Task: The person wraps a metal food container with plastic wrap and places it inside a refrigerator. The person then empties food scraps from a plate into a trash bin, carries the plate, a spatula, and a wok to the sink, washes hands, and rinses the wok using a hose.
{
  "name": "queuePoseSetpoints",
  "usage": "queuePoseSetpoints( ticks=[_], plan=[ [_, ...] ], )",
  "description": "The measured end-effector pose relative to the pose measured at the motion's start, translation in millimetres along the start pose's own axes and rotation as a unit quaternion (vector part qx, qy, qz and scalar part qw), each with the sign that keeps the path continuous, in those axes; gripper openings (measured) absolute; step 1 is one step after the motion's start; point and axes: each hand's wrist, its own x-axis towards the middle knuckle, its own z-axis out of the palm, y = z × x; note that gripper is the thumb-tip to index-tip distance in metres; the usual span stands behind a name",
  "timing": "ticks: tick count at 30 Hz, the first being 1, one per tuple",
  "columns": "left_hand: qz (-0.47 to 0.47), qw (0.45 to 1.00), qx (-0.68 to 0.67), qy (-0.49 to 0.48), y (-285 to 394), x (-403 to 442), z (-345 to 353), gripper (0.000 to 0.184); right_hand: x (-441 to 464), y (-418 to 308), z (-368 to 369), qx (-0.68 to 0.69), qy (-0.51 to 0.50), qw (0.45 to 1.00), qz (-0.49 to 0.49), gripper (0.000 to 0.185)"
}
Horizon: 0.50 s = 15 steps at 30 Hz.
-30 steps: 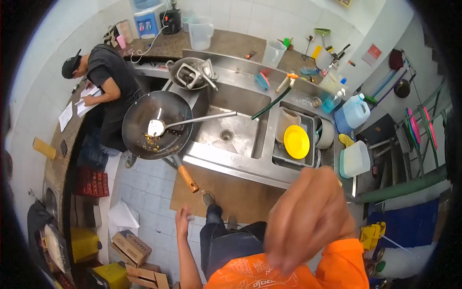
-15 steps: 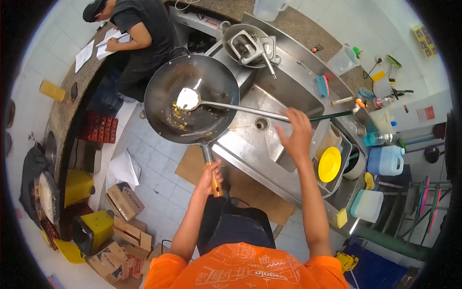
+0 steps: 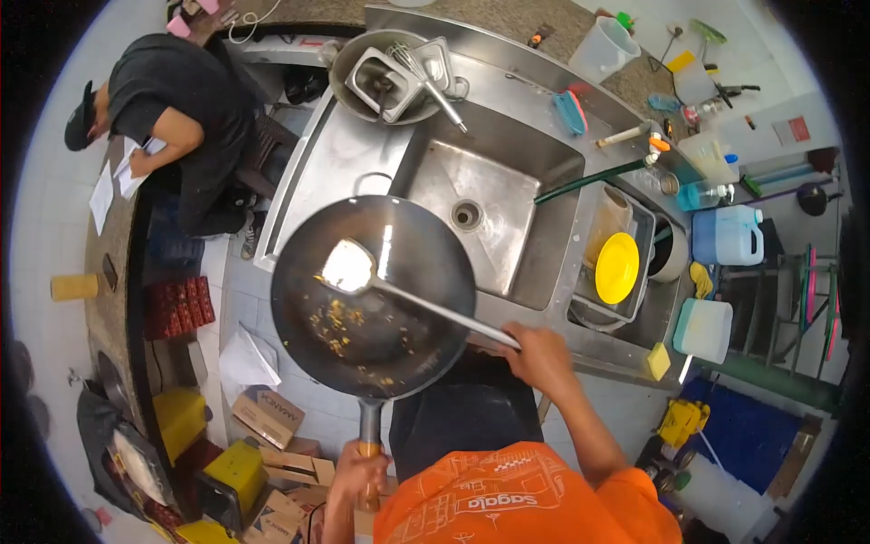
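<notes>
My left hand [image 3: 361,473] is wrapped round the wooden handle of a large dark wok [image 3: 362,281], which is up off the sink counter and close to my body. Yellowish food scraps [image 3: 335,326] lie on the wok's inner surface. The fingers of my right hand [image 3: 536,355] are closed on the end of a long metal spatula [image 3: 435,308]. Its broad, shiny head rests inside the wok, left of the middle.
A steel sink [image 3: 480,199] lies beyond the wok, with a pot of metal pans [image 3: 362,54] behind it. On the right are a yellow plate [image 3: 617,267] in a tray and a blue jug [image 3: 725,238]. A person [image 3: 195,118] leans over papers on the left.
The wok has come off the counter, down toward my body, with my left hand on its handle. My right hand has closed on the spatula's end. The view has shifted.
</notes>
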Motion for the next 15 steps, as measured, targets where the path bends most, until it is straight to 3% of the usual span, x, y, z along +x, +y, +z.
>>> queuePoseSetpoints(
  ticks=[3,7,15],
  plan=[
    [-0.074,0.996,0.033,-0.048,15.7,-7.7,17.9,0.015,-40.4,27.0,-6.4,0.056,-0.017,0.996,0.068,0.025],
    [-0.053,0.986,0.136,-0.075,54.5,23.9,65.5,0.014,-56.5,57.2,-5.2,0.127,-0.001,0.984,0.126,0.027],
    [-0.026,0.970,0.213,-0.110,110.8,155.8,158.8,0.007,18.0,139.1,38.3,0.139,0.036,0.984,0.106,0.034]
  ],
)
